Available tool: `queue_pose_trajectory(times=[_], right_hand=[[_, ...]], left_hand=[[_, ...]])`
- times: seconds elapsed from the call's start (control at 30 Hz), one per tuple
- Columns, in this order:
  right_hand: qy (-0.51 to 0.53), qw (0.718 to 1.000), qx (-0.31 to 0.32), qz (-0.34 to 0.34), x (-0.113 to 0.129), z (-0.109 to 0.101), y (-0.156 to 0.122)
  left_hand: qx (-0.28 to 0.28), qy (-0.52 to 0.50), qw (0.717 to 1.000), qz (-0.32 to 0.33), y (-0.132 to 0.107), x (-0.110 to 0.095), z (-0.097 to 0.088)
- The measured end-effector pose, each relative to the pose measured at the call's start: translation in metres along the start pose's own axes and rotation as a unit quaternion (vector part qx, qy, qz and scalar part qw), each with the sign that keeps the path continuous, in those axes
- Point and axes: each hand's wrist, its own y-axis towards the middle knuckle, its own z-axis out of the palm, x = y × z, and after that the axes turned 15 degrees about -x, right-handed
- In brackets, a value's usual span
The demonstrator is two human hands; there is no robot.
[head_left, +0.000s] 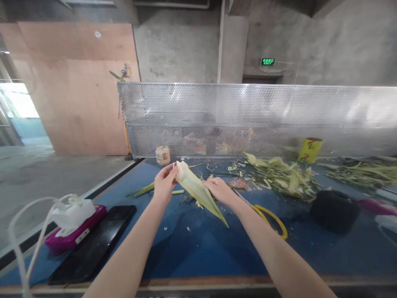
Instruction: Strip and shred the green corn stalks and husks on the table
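Observation:
A pale green corn husk (pixel 198 191) is held above the blue table, its broad whitish end up at the left and its pointed tip hanging toward the lower right. My left hand (pixel 165 179) pinches the broad end between thumb and fingers. On the husk's right edge, near the middle, my right hand (pixel 219 188) has its fingers closed; their tips are partly hidden. Green stalk pieces (pixel 145 189) and small scraps lie behind and below the husk. Yellow-handled scissors (pixel 273 221) rest beside my right forearm.
Husk strips (pixel 282 176) are heaped at the right, with a yellow roll (pixel 310 150) behind. A black round bundle (pixel 334 211) sits at right. At left lie a black phone (pixel 96 244) and a purple power strip (pixel 76 231). A perforated metal screen (pixel 248 111) borders the back, near a whitish roll (pixel 163 155).

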Motion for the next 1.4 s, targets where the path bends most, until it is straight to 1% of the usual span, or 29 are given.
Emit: queue_pose_trajectory(times=[0.1,0.17,0.23,0.33,0.4,0.47,0.53,0.67,0.8,0.83,0.9,0.97,1.03,1.13,1.17,1.23,1.3,1.33,1.37,1.4], right_hand=[[0.043,0.995,0.087,0.008,0.002,-0.002,-0.002],[0.062,0.991,0.117,0.003,0.003,-0.002,-0.003],[0.070,0.993,0.097,-0.002,0.004,-0.002,-0.003],[0.079,0.996,0.030,-0.007,0.003,0.001,0.000],[0.089,0.996,-0.009,-0.020,0.000,0.002,0.002],[0.090,0.995,-0.037,-0.030,-0.003,0.002,0.004],[0.082,0.995,-0.054,-0.026,-0.005,0.002,0.005],[0.074,0.995,-0.063,0.000,-0.006,-0.001,0.006],[0.075,0.992,-0.100,0.028,-0.006,-0.005,0.009],[0.085,0.990,-0.101,0.040,-0.006,-0.005,0.009],[0.127,0.986,-0.083,0.070,-0.006,-0.007,0.009],[0.171,0.979,-0.063,0.087,-0.006,-0.007,0.009],[0.188,0.977,-0.058,0.085,-0.005,-0.007,0.008],[0.190,0.976,-0.058,0.084,-0.005,-0.006,0.008],[0.198,0.974,-0.057,0.089,-0.005,-0.006,0.008],[0.207,0.972,-0.058,0.090,-0.005,-0.006,0.008],[0.195,0.974,-0.070,0.088,-0.005,-0.006,0.008],[0.188,0.975,-0.078,0.090,-0.006,-0.006,0.008],[0.187,0.974,-0.083,0.094,-0.006,-0.006,0.007],[0.198,0.971,-0.083,0.101,-0.006,-0.007,0.007]], left_hand=[[-0.012,-0.012,0.999,-0.029,-0.002,0.000,0.001],[0.002,0.003,1.000,-0.030,-0.005,0.002,0.001],[0.034,0.032,0.999,-0.022,-0.012,0.005,0.002],[0.096,0.080,0.992,-0.010,-0.022,0.010,0.006],[0.125,0.100,0.987,-0.001,-0.028,0.013,0.008],[0.138,0.111,0.984,0.005,-0.030,0.014,0.009],[0.142,0.115,0.983,-0.005,-0.029,0.013,0.009],[0.152,0.099,0.983,-0.036,-0.025,0.010,0.007],[0.169,0.065,0.983,-0.028,-0.024,0.006,0.006],[0.166,0.062,0.984,-0.024,-0.025,0.005,0.006],[0.155,0.071,0.985,-0.019,-0.027,0.003,0.006],[0.155,0.101,0.983,-0.011,-0.029,0.000,0.006],[0.183,0.144,0.972,0.009,-0.032,0.000,0.006],[0.245,0.199,0.947,0.059,-0.034,0.002,0.005],[0.252,0.207,0.942,0.078,-0.034,0.004,0.004],[0.236,0.207,0.942,0.116,-0.034,0.006,0.004],[0.198,0.196,0.949,0.147,-0.034,0.005,0.004],[0.187,0.185,0.953,0.153,-0.035,0.003,0.004],[0.190,0.168,0.956,0.147,-0.036,0.002,0.005],[0.208,0.144,0.958,0.133,-0.037,0.000,0.005]])
